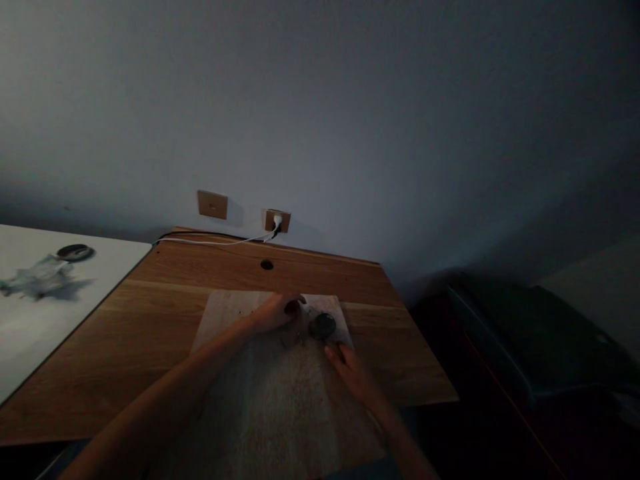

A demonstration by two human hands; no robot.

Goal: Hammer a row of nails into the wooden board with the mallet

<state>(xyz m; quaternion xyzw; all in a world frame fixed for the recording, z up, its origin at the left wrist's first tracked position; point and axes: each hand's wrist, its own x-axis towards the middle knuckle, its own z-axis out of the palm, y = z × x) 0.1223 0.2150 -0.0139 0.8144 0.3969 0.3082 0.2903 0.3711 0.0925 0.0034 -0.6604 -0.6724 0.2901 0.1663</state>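
1. While the left hand lies over the board's far part, the right hand is at its right edge; the disc, dark and round, sits on the board between them, just beyond the right fingers.
2. The left fingers curl over a dark patch; I cannot tell whether they hold anything. The right thumb and forefinger are slightly parted, with a dark sliver by them; whether it is gripped I cannot tell.
3. Small dark bits lie on the board, near the disc.
4. Under the board is the wooden bench, with a round hole beyond the board. Farther beyond run cables, a plug in one wall plate and a second plate.
5. Left of the board, well apart, a white top carries a clear bag and a dark dish. Well right of the board is a dark green block.
6. Both forearms cross the board's near part, whose end the lower edge cuts off. Dim light and blur obscure the bits, and shadow hides the block's outline.
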